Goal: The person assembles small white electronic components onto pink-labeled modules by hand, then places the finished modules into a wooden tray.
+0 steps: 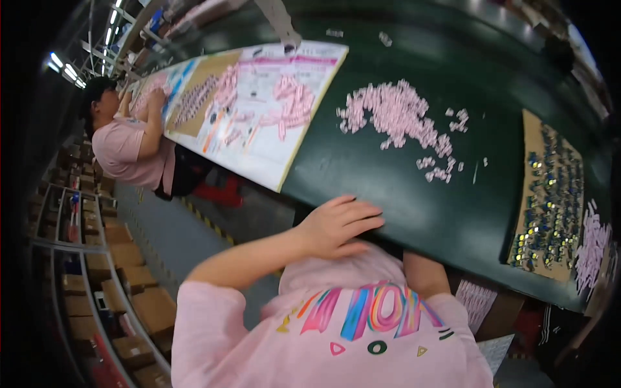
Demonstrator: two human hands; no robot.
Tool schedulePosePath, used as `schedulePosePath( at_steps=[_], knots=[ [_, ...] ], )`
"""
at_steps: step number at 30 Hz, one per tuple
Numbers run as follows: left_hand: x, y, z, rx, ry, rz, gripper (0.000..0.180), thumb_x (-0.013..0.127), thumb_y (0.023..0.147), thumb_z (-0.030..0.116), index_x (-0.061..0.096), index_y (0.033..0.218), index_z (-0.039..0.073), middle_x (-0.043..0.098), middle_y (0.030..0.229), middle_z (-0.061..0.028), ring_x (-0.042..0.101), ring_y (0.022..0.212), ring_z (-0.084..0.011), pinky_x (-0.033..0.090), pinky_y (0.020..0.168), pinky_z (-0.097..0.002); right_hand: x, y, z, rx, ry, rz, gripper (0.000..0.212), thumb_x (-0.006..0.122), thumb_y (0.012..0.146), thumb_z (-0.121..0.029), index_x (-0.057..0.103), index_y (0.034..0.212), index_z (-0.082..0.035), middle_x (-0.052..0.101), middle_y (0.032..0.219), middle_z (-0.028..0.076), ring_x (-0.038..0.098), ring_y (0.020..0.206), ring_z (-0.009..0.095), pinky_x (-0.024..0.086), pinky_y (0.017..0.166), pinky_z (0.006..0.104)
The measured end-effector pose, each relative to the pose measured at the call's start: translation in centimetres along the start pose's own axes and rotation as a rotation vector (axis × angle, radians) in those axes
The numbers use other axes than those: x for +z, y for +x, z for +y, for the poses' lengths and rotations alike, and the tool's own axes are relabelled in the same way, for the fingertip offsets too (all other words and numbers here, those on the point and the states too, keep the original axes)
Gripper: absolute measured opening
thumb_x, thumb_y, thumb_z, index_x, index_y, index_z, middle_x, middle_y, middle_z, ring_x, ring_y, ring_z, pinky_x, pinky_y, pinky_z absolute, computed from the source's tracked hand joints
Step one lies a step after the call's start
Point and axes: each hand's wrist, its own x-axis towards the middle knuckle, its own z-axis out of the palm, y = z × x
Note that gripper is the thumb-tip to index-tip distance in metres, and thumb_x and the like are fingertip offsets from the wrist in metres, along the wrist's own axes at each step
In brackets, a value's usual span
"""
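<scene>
Across the green counter (pixel 394 184), the heap of small pink pieces (pixel 396 113) lies ahead and slightly right of the left hand (pixel 339 226), its long axis slanting far-left to near-right. That hand is loosely open, apparently empty; of the 2, the right is hidden, state untellable.

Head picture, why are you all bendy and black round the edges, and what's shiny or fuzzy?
In the head view, the shelf bows because the lens is a fisheye, and the corners fall off to black; in the head view, the lamps glare white and the table has a soft sheen; in the head view, the pink pieces look too small and soft for fine detail.
</scene>
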Motion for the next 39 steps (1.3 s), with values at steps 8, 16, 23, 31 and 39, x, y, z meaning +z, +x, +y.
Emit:
schedulePosePath(
  at_steps=[8, 16, 23, 31, 39],
  knots=[
    [-6.7, -5.0, -8.3, -0.784, -0.096, 0.909, 0.019, 0.063, 0.089, 0.010, 0.067, 0.107, 0.003, 0.068, 0.095, -0.0067, 0.061, 0.078, -0.0186, 0.050, 0.074, -0.0298, 1.7, 2.0, 4.8, -0.007, -0.133, 0.218, 0.045, 0.061, 0.097, -0.031, 0.059, 0.135, -0.008, 0.060, 0.134, 0.016, 0.059, 0.117, 0.033, 0.046, 0.104, 0.0344],
    [-7.4, -2.8, -14.4, -1.129, 0.003, 0.291, 0.022, 0.065, 0.089, 0.026, 0.064, 0.094, 0.005, 0.063, 0.074, -0.0035, 0.057, 0.064, -0.0206, 0.046, 0.062, -0.0327, 5.2, -7.3, 3.4, 0.749, -2.195, 0.041, 0.044, 0.050, 0.101, -0.036, 0.057, 0.135, -0.009, 0.058, 0.136, 0.018, 0.058, 0.117, 0.035, 0.046, 0.096, 0.0411],
    [-7.9, -3.6, -13.5, -1.067, -0.207, 0.315, 0.029, 0.060, 0.092, 0.014, 0.061, 0.121, 0.008, 0.057, 0.076, -0.0031, 0.052, 0.064, -0.0152, 0.043, 0.061, -0.0284, 15.2, -9.7, 0.7, 0.692, -2.209, 0.084, 0.032, 0.053, 0.097, -0.023, 0.060, 0.125, -0.009, 0.069, 0.114, 0.017, 0.067, 0.093, 0.035, 0.050, 0.076, 0.0412],
    [-14.9, 6.7, -5.6, -0.658, -0.972, 0.481, 0.034, 0.054, 0.086, -0.003, 0.056, 0.120, -0.002, 0.056, 0.079, -0.0060, 0.050, 0.063, -0.0118, 0.042, 0.060, -0.0204, 26.3, -3.8, -3.7, 0.708, -2.408, -0.119, 0.043, 0.068, 0.089, -0.023, 0.060, 0.127, -0.006, 0.070, 0.108, 0.012, 0.067, 0.088, 0.032, 0.052, 0.077, 0.0379],
    [-18.6, 11.1, -3.7, -0.243, -0.900, 0.605, 0.019, 0.048, 0.090, -0.002, 0.057, 0.107, -0.004, 0.052, 0.069, -0.0031, 0.041, 0.049, -0.0088, 0.038, 0.048, -0.0192, 32.7, 6.1, -6.5, -0.718, -2.148, -0.442, 0.090, 0.082, 0.076, -0.042, 0.042, 0.143, 0.004, 0.068, 0.107, 0.019, 0.064, 0.087, 0.025, 0.053, 0.078, 0.0319]
  ],
)
